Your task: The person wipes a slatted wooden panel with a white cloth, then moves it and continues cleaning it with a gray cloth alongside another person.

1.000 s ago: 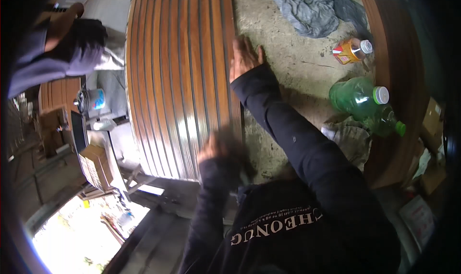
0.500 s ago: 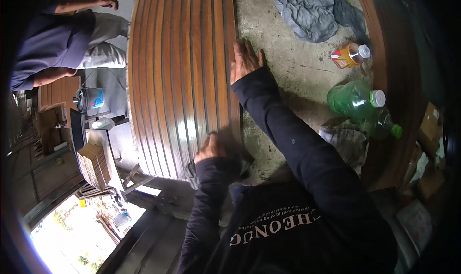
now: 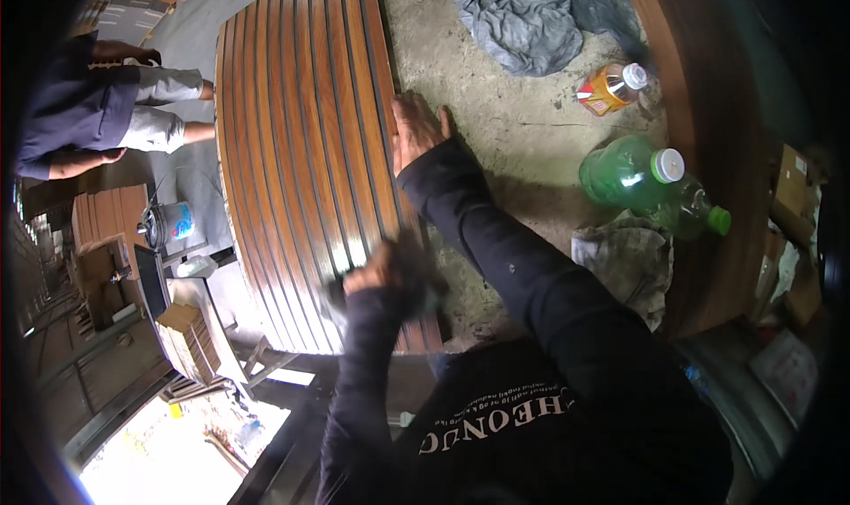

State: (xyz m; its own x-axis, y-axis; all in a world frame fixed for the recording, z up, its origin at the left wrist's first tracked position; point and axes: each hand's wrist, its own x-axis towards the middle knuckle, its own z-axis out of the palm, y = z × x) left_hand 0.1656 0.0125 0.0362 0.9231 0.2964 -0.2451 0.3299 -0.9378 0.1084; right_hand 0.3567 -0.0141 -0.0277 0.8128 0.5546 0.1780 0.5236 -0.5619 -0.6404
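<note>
A long wooden panel (image 3: 283,133) with brown slats and dark grooves lies on the worktable. My left hand (image 3: 376,273) is closed on a dark grey cloth (image 3: 409,279) pressed against the slats near the panel's close end. Motion smears both the hand and the cloth. Farther up, my right hand (image 3: 418,131) rests flat on the panel's right edge, its fingers stretched out and the thumb apart, holding nothing.
Right of the panel are a crumpled grey cloth (image 3: 522,23), an orange-labelled bottle (image 3: 602,92), a green bottle (image 3: 620,173), a green-capped bottle (image 3: 686,208) and a pale rag (image 3: 624,262). Another person (image 3: 88,107) stands beyond the left side, near a bucket (image 3: 168,224).
The view has shifted, so the panel and bottles appear farther left. My left hand has slid the cloth away from the close end. The other person's raised arm has come down.
</note>
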